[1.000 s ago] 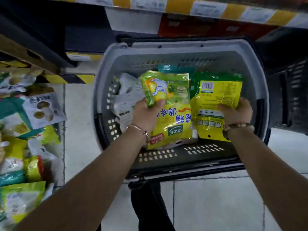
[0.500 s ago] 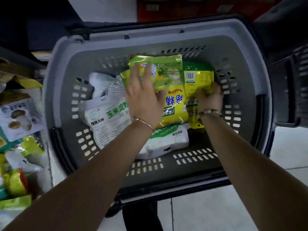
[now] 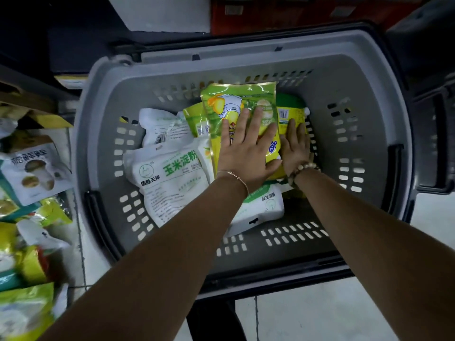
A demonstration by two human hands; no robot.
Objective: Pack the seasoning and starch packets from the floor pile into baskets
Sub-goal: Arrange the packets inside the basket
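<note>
Toward the far wall of the grey basket [image 3: 246, 54], the left hand [image 3: 246, 153] lies flat, fingers spread, on a yellow-green seasoning packet [image 3: 242, 97]. The right hand [image 3: 295, 150] presses straight-fingered on a barcoded packet [image 3: 288, 114] just beside it. White starch packets [image 3: 172, 175] fill the basket's left side.

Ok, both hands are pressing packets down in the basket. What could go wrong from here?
1. The top packet lies on lumpy starch bags, so it may slide once the left hand lifts.
2. The right hand presses a second packet near the basket wall; hard pressure could split a seam.
3. Many packets remain in the floor pile; a loose stack may waste room.
</note>
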